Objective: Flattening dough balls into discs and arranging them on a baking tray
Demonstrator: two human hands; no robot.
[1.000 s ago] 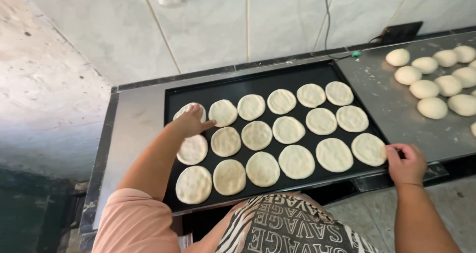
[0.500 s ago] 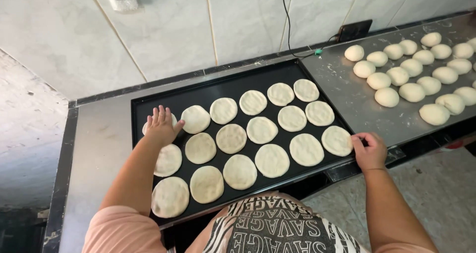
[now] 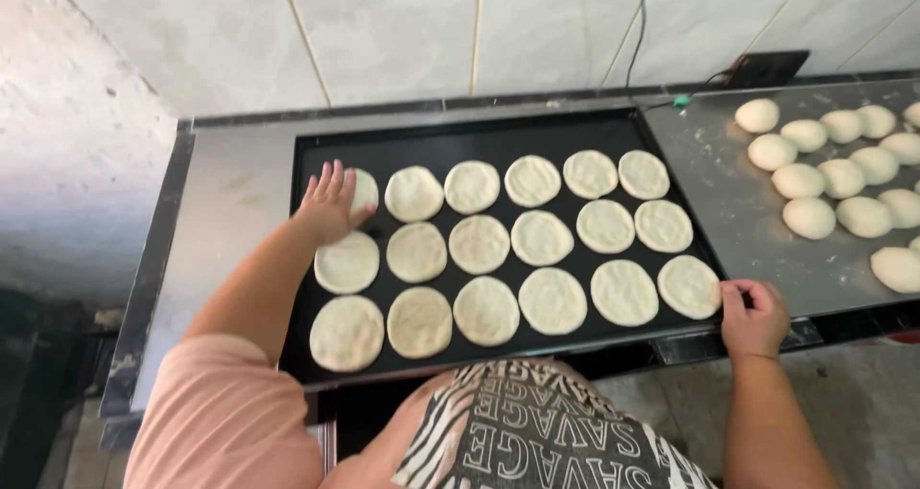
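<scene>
Left hand [image 3: 328, 202] shifted onto top-left dough round [image 3: 362, 190], fingers spread, right hand [image 3: 754, 317] curled gripping black tray [image 3: 498, 139] corner

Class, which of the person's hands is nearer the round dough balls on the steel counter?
Right. The right hand grips the tray's near corner just below the dough balls; the left hand rests across the tray.

No packages, labels, signs or screens show here; the only lettering is white print on the black patterned apron [image 3: 537, 432] at the bottom edge.
</scene>
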